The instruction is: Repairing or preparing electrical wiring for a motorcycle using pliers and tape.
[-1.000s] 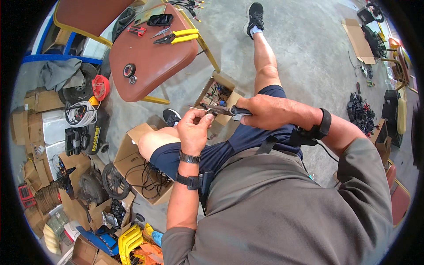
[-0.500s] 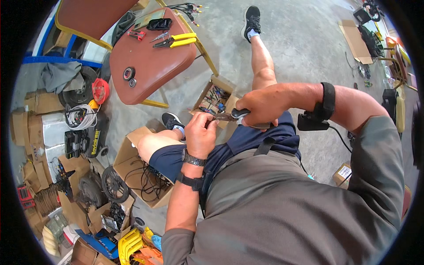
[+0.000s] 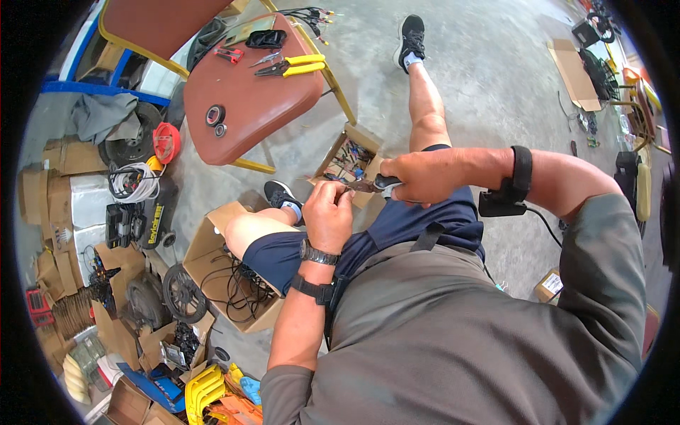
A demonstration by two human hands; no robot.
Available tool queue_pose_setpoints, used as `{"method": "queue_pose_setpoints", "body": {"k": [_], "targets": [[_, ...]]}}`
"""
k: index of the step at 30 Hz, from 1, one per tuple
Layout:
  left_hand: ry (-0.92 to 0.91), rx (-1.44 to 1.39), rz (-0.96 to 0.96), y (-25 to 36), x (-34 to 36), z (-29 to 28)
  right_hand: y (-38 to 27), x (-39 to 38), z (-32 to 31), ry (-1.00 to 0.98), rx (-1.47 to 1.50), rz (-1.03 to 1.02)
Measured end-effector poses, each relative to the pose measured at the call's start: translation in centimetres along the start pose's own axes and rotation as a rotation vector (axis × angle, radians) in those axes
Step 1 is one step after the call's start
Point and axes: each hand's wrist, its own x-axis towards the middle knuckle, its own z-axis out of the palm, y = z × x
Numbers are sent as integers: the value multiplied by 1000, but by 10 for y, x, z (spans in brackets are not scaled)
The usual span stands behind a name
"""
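My right hand (image 3: pixel 418 177) is wrapped round the dark and pale handles of a pair of pliers (image 3: pixel 365 186). Their dark, worn metal jaws point left, over my lap. At the jaw tips, my left hand (image 3: pixel 328 214) is closed in a pinch between thumb and forefinger. What it pinches is too small and too covered to name. Just beyond the two hands, a small open cardboard box (image 3: pixel 333 150) stands on the floor with many small coloured connectors and wire pieces inside.
Ahead on the left, a brown chair (image 3: pixel 248 106) bears yellow-handled cutters (image 3: pixel 301 66), a red utility knife (image 3: pixel 229 54) and two round parts. Beside my left leg is a carton (image 3: pixel 200 258) of black cables. Wheels, cartons and an air compressor (image 3: pixel 157 212) crowd the left side.
The view has shifted slightly, so everything sits a little lower and to the right. My right hand has turned a little on the pliers; my left hand keeps its pinch at the jaws.
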Motion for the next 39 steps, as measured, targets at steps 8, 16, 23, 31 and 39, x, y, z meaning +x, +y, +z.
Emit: {"method": "queue_pose_setpoints", "body": {"k": [8, 16, 23, 31, 39], "targets": [[53, -121, -112, -8, 5, 1, 9, 3, 24, 311, -137, -110], [83, -387, -308, -32, 1, 2, 10, 18, 52, 424, -117, -98], [109, -650, -446, -28, 5, -5, 10, 29, 66, 559, -84, -191], [162, -957, -529, -26, 13, -8, 24, 58, 79, 741, -138, -283], [208, -1059, -673, -32, 12, -9, 45, 85, 93, 817, -97, -352]]}}
